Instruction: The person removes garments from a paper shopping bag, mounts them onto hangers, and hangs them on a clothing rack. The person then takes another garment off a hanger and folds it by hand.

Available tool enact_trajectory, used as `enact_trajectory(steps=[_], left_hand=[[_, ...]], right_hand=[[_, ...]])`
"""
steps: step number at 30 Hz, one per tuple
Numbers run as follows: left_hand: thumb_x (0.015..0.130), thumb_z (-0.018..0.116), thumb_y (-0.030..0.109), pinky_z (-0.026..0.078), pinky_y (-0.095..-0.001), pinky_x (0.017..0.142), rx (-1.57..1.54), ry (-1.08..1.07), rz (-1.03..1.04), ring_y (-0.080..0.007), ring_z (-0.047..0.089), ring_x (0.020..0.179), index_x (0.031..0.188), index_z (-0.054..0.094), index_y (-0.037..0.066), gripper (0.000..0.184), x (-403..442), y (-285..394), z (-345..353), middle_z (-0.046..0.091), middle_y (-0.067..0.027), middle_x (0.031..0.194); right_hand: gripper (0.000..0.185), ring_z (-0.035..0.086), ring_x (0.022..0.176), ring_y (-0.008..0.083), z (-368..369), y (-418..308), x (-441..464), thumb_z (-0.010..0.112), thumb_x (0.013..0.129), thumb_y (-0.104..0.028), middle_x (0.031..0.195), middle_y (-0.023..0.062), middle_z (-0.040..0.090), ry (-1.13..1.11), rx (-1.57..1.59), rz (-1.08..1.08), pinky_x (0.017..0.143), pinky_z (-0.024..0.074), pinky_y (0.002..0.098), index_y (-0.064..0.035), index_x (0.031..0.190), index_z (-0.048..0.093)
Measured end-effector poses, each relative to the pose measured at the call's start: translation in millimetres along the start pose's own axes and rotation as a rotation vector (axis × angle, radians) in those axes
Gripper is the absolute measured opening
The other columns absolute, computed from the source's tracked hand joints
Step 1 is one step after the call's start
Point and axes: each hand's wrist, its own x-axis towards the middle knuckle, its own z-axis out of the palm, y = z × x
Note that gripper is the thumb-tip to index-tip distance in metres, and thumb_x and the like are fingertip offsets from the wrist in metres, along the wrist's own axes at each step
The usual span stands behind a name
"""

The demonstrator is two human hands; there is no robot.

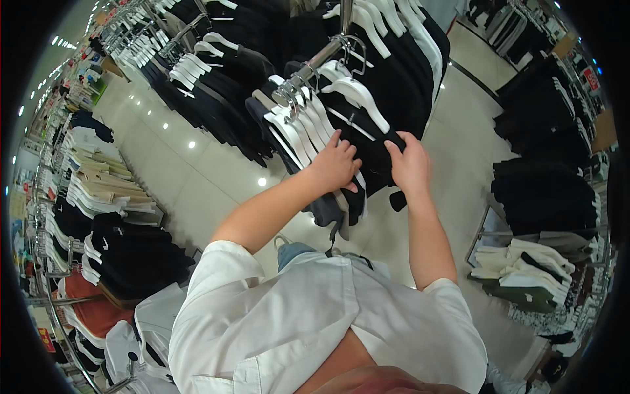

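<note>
My right hand (411, 167) pinches the shoulder of a black top (374, 154) between thumb and fingers, near the end of its white hanger (359, 98). My left hand (336, 164) rests on the neighbouring row of hung clothes, fingers apart, against the white hangers (298, 134). Dark and grey garments (326, 209) hang below that hand. Both sets of hangers hook over a chrome rail (315, 62) that points toward me. The palm side of my left hand is hidden.
More black tops (407, 72) hang farther along the rack. To the left are a rack of dark clothes (210, 105) and beige shirts (108, 177). Black garments (538, 190) and folded-looking white ones (525, 266) hang at right. Glossy tiled floor (190, 184) lies between racks.
</note>
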Motion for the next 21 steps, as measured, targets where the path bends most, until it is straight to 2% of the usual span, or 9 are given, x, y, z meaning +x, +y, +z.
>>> enact_trajectory(steps=[5, 9, 10, 12, 16, 17, 19, 20, 21], left_hand=[[0.081, 0.074, 0.062, 0.024, -0.0619, 0.124, -0.02, 0.013, -0.068, -0.0336, 0.054, 0.127, 0.123, 0.073, 0.01, 0.067, 19.0, 6.7, 4.1, 0.065, -0.0134, 0.12], [0.082, 0.077, 0.054, 0.026, -0.056, 0.124, -0.18, 0.391, 0.085, -0.0311, 0.053, 0.128, 0.115, 0.072, 0.009, 0.055, -19.5, 10.2, -12.6, 0.064, -0.012, 0.121], [0.08, 0.083, 0.044, 0.04, -0.0508, 0.114, -0.364, 0.49, 0.134, -0.0285, 0.061, 0.118, 0.108, 0.073, 0.012, 0.044, -36.0, 6.4, -22.9, 0.067, -0.0075, 0.111], [0.08, 0.086, 0.031, 0.051, -0.0454, 0.096, -0.545, 0.725, 0.024, -0.0277, 0.067, 0.101, 0.093, 0.074, 0.013, 0.025, -77.4, -2.5, -25.8, 0.07, -0.0025, 0.096], [0.083, 0.074, 0.005, 0.053, -0.0395, 0.072, -0.426, 1.075, -0.3, -0.0284, 0.069, 0.076, 0.081, 0.073, 0.006, 0.002, -120.0, -90.0, -26.7, 0.071, -0.0095, 0.083], [0.089, 0.071, 0.006, 0.055, -0.0379, 0.075, -0.518, 1.038, -0.499, -0.0309, 0.07, 0.08, 0.086, 0.072, 0.002, 0.005, -121.8, -113.9, -26.2, 0.072, -0.0129, 0.086], [0.096, 0.071, 0.014, 0.056, -0.0381, 0.086, -0.483, 1.056, -0.538, -0.0319, 0.072, 0.097, 0.104, 0.072, 0.002, 0.015, -112.0, -154.1, -40.4, 0.072, -0.0137, 0.108], [0.099, 0.069, 0.025, 0.053, -0.0419, 0.101, -0.45, 0.893, -0.589, -0.0343, 0.065, 0.123, 0.123, 0.071, 0.008, 0.03, -109.4, -176.4, -31.0, 0.068, -0.0144, 0.131], [0.1, 0.066, 0.026, 0.049, -0.0431, 0.107, -0.404, 0.803, -0.573, -0.0362, 0.058, 0.131, 0.129, 0.068, 0.008, 0.034, -99.8, -194.8, -19.9, 0.064, -0.0149, 0.137]], right_hand=[[0.039, 0.065, 0.117, 0.0409, 53.0, -14.7, 34.3, 0.07, 0.096, -0.031, 0.125, 0.0193, 0.069, -0.045, 0.021, -0.107, 0.098, 0.0522, 0.0482, -0.0055, 0.126, 0.067], [0.041, 0.063, 0.119, 0.042, 80.3, 8.7, 40.0, 0.069, 0.097, -0.028, 0.127, 0.0216, 0.067, -0.162, 0.111, -0.192, 0.102, 0.0504, 0.046, -0.0038, 0.131, 0.065], [0.041, 0.063, 0.12, 0.0419, 78.4, 15.0, 37.2, 0.068, 0.098, -0.026, 0.127, 0.0213, 0.067, -0.159, 0.098, -0.235, 0.103, 0.0504, 0.0457, -0.0041, 0.132, 0.065], [0.04, 0.063, 0.12, 0.0418, 73.0, 27.0, 33.5, 0.067, 0.099, -0.024, 0.128, 0.0207, 0.067, -0.163, 0.085, -0.27, 0.103, 0.0504, 0.0454, -0.0045, 0.134, 0.063], [0.039, 0.063, 0.121, 0.0419, 64.6, 42.8, 24.8, 0.064, 0.101, -0.021, 0.13, 0.02, 0.066, -0.184, 0.038, -0.248, 0.102, 0.0506, 0.0456, -0.0045, 0.136, 0.06], [0.039, 0.063, 0.121, 0.0419, 64.8, 42.0, 24.6, 0.063, 0.102, -0.021, 0.13, 0.0199, 0.066, -0.182, 0.018, -0.25, 0.102, 0.0506, 0.0457, -0.0044, 0.137, 0.06], [0.041, 0.063, 0.123, 0.0423, 65.6, 37.5, 20.4, 0.064, 0.101, -0.023, 0.132, 0.0224, 0.067, -0.179, 0.014, -0.233, 0.105, 0.0494, 0.0466, -0.0033, 0.136, 0.06], [0.041, 0.062, 0.123, 0.0424, 65.9, 34.7, 18.8, 0.064, 0.101, -0.023, 0.132, 0.023, 0.067, -0.19, 0.01, -0.214, 0.105, 0.0493, 0.0467, -0.0029, 0.136, 0.06], [0.041, 0.062, 0.124, 0.0426, 66.1, 32.9, 17.3, 0.064, 0.101, -0.024, 0.132, 0.0236, 0.067, -0.201, 0.004, -0.192, 0.105, 0.0493, 0.0468, -0.0025, 0.136, 0.06]])
